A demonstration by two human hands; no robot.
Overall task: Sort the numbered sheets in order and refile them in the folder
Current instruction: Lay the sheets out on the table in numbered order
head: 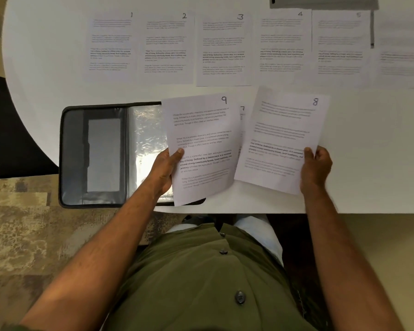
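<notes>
white sheet 9 [201,139] in left hand [164,168], sheet 8 [282,137] in right hand [314,166]

Both bare forearms reach forward from the body, roughly parallel and apart. The left hand [164,169] pinches sheet 9 [201,144] at its left edge, thumb lying across the printed face and fingers hidden behind. The right hand [317,169] grips sheet 8 [282,139] near its lower right corner, thumb on top, fingers curled behind.
</notes>
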